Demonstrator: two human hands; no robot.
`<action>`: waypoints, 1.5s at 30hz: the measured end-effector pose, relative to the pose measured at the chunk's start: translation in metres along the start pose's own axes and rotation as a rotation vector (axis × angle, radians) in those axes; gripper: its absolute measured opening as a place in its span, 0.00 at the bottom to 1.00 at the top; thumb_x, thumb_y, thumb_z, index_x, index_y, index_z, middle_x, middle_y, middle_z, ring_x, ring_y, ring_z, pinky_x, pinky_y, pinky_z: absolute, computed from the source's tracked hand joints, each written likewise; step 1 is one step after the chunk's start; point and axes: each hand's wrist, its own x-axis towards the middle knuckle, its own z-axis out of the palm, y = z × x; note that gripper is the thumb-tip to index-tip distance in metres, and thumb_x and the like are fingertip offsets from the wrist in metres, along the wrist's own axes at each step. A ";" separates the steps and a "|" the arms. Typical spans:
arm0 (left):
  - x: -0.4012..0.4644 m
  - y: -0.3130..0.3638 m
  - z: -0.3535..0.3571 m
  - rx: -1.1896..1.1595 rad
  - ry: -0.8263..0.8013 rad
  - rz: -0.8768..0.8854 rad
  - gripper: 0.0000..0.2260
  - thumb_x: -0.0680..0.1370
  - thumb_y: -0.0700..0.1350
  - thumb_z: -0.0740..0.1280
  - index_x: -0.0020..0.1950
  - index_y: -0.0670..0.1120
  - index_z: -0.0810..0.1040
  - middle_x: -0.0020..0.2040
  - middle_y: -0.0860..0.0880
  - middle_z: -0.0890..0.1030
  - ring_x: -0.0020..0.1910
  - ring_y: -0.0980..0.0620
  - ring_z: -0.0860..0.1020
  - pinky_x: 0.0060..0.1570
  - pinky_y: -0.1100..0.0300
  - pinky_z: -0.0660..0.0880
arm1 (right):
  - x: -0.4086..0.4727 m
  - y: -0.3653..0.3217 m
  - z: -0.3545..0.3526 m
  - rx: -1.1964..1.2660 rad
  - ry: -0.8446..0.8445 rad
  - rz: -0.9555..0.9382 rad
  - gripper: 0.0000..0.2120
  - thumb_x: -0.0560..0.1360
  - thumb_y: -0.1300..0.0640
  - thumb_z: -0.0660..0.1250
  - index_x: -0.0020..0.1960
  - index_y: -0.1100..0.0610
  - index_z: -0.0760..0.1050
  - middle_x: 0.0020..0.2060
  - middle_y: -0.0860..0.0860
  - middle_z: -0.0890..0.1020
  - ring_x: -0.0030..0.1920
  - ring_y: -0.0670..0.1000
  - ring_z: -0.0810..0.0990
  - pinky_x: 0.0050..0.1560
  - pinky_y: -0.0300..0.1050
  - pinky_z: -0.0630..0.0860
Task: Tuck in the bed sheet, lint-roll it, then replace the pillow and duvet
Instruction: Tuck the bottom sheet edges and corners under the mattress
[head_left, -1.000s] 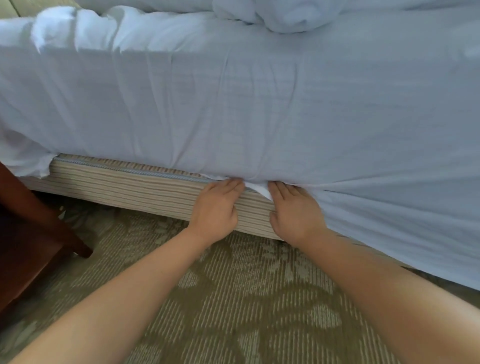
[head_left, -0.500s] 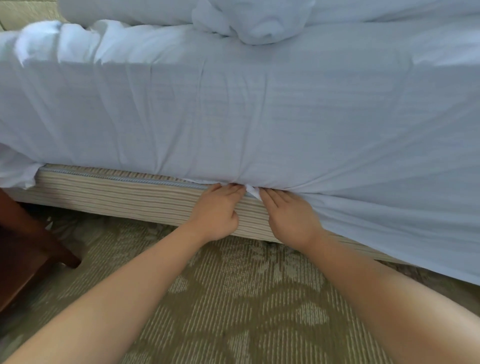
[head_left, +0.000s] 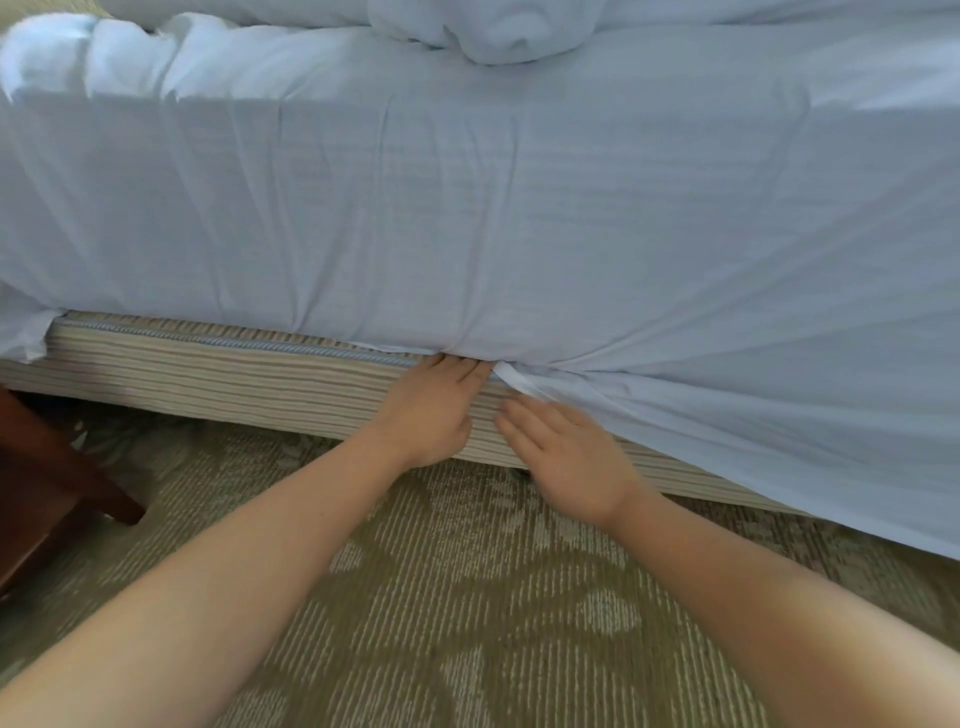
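Observation:
The white bed sheet (head_left: 519, 218) covers the side of the mattress. Left of my hands its lower edge is tucked above the striped box spring (head_left: 218, 374); to the right it hangs loose toward the floor. My left hand (head_left: 431, 410) lies flat with its fingertips pushed into the gap between mattress and box spring. My right hand (head_left: 566, 457) hovers just below a small loose fold of sheet, fingers straight, holding nothing. A bunched white duvet (head_left: 498, 26) lies on top of the bed at the far edge.
A dark wooden piece of furniture (head_left: 47, 483) stands on the floor at the left. Patterned olive carpet (head_left: 457, 597) lies under my arms. More crumpled white bedding (head_left: 78, 52) sits at the bed's top left.
My right hand has drawn back out of the gap, down and toward me, leaving a small fold of sheet sticking out. My left hand stays pressed into the gap.

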 end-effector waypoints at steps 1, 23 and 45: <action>-0.005 0.001 0.002 0.015 0.030 0.025 0.30 0.71 0.39 0.63 0.73 0.38 0.65 0.70 0.40 0.71 0.68 0.43 0.71 0.70 0.51 0.60 | -0.005 -0.005 0.003 0.025 -0.060 -0.037 0.25 0.59 0.61 0.74 0.56 0.63 0.81 0.55 0.58 0.82 0.54 0.57 0.82 0.51 0.49 0.79; -0.001 0.010 0.005 -0.112 0.046 -0.138 0.30 0.77 0.42 0.61 0.78 0.45 0.56 0.77 0.49 0.60 0.75 0.52 0.57 0.73 0.58 0.45 | 0.025 -0.008 -0.007 0.074 -0.148 0.467 0.27 0.69 0.58 0.51 0.60 0.69 0.76 0.54 0.63 0.82 0.54 0.59 0.82 0.55 0.53 0.77; -0.003 -0.007 0.000 -0.122 -0.033 -0.066 0.32 0.75 0.42 0.62 0.78 0.42 0.54 0.77 0.45 0.57 0.76 0.49 0.55 0.71 0.64 0.42 | 0.050 0.002 -0.013 0.185 -0.360 0.459 0.35 0.76 0.40 0.58 0.75 0.61 0.58 0.71 0.57 0.66 0.71 0.55 0.64 0.71 0.46 0.57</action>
